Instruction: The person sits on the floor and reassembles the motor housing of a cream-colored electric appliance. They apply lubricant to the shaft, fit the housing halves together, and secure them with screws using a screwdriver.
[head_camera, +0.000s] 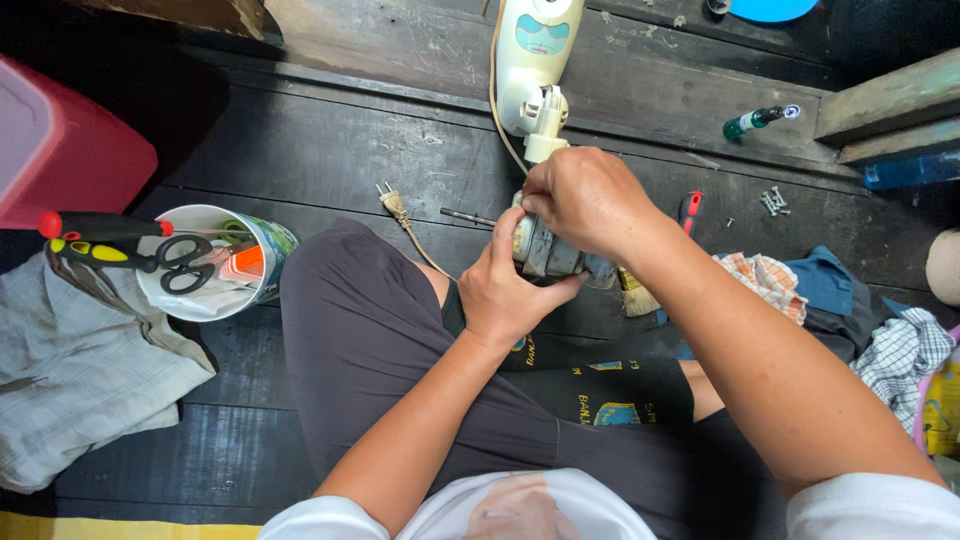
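**Two hands on one fan motor, dark plank floor**

One grey, round metal fan motor (548, 250) is held above the dark wooden plank floor (330, 150), just ahead of the seated person's knee. The left hand (508, 285) is wrapped around the motor's near side, thumb out to the right beneath it. The right hand (588, 200) is closed over the motor's top from above, fingers curled down; what the fingertips pinch cannot be told.

One cream plastic fan body with a turquoise panel (535, 60) lies on the floor beyond the motor, its neck pointing toward the hands. One beige power cord (497, 110) runs down its left side, and one two-pin plug (390, 200) is seen on the floor left of the hands. One thin dark metal rod (465, 215) lies between plug and motor.

One white plastic cup (215, 265) stands left of the knee; one pair of black-handled scissors (180, 262) and one red-and-black-handled tool (95, 225) rest across its rim. One red plastic bin (65, 150) is counted at far left.

To the right: one red-handled screwdriver (690, 208), one small brush with pale bristles (635, 295), one green-bodied small bottle (755, 120), and one small cluster of loose screws (772, 200), their number too small to count. Crumpled cloths (830, 290) are piled at the right.
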